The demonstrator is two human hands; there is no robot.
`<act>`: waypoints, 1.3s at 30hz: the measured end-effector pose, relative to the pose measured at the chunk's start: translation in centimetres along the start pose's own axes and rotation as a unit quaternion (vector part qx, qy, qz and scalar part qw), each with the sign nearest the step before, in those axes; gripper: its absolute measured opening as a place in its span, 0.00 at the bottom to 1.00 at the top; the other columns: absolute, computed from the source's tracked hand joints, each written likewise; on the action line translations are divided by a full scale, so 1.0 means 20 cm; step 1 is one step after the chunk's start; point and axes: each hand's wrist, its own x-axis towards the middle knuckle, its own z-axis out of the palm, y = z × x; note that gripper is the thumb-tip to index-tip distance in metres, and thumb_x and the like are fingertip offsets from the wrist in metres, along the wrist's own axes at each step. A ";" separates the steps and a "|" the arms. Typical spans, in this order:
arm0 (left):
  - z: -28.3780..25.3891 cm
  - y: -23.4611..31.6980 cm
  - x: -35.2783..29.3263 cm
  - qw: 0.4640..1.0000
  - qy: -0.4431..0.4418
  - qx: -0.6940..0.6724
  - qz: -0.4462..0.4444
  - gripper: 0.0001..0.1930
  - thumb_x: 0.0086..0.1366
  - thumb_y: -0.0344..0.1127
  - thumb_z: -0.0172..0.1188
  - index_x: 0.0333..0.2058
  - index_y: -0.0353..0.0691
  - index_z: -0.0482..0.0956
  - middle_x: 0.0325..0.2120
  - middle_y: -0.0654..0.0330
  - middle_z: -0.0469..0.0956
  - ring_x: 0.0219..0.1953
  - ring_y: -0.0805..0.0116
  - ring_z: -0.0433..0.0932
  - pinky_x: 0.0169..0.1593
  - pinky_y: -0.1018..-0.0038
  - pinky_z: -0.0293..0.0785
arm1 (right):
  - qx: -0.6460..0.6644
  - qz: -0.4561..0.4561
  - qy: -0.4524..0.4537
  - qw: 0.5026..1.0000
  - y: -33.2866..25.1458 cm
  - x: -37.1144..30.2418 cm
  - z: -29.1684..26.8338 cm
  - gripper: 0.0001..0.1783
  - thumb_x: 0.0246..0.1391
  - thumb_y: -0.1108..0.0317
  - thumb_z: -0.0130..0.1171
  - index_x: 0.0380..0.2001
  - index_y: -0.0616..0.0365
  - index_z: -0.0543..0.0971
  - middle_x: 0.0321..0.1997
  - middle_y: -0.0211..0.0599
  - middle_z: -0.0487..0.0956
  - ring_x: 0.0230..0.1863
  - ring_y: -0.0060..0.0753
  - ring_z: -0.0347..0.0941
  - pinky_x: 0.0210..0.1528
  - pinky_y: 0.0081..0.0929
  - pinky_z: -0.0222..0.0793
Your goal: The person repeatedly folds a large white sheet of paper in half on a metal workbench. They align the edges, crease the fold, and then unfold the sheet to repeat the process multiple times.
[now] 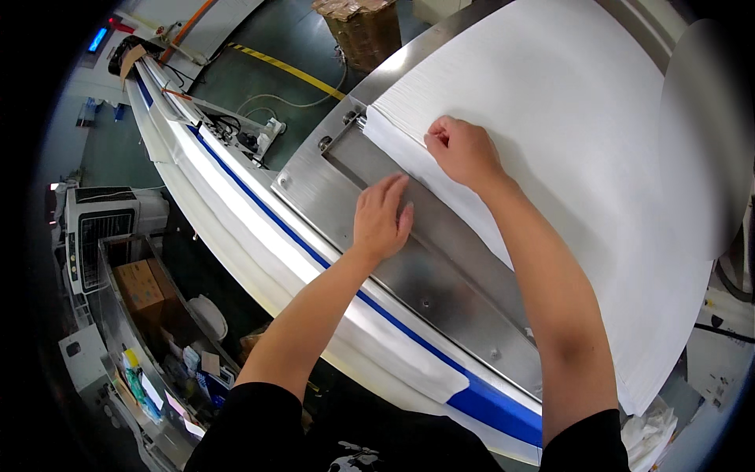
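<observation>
A large stack of thin white sheets fills the right side; whether they are cloth or paper I cannot tell. My right hand is closed in a loose fist over the near left part of the stack, with nothing visible in its fingers. The stack's white edge hangs over a recessed metal tray. Above that recess is my left hand, its fingers stretched out and thumb apart, holding nothing. Both forearms reach in from the lower edge.
Alongside the metal surface runs a long white padded strip with a blue band. To the left, a metal cart holds cardboard boxes near a white appliance. A brown wrapped bundle stands at the back, by yellow floor tape.
</observation>
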 end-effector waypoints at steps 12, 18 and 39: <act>-0.16 -0.48 0.64 0.935 0.049 -0.247 -0.251 0.38 0.50 0.60 0.64 0.49 0.34 0.68 0.45 0.49 0.73 0.48 0.60 0.72 0.53 0.70 0.65 | -0.056 0.084 -0.030 0.994 -0.08 0.09 0.04 0.12 0.47 0.55 0.59 0.26 0.52 0.76 0.27 0.33 0.81 0.33 0.40 0.77 0.36 0.37 0.71; -0.25 -0.48 0.61 0.962 0.013 -0.116 -0.248 0.36 0.49 0.61 0.65 0.46 0.35 0.70 0.42 0.49 0.76 0.45 0.57 0.75 0.50 0.68 0.68 | -0.087 0.067 0.002 0.994 -0.08 0.07 0.05 0.11 0.47 0.56 0.59 0.25 0.51 0.75 0.27 0.33 0.80 0.32 0.41 0.76 0.35 0.38 0.70; -0.18 -0.57 0.67 0.964 -0.035 -0.159 -0.212 0.33 0.51 0.56 0.66 0.45 0.34 0.70 0.42 0.50 0.74 0.46 0.60 0.73 0.51 0.69 0.68 | -0.017 0.033 0.025 0.999 -0.03 0.13 0.07 0.13 0.48 0.56 0.58 0.24 0.54 0.78 0.25 0.38 0.80 0.31 0.43 0.77 0.35 0.38 0.71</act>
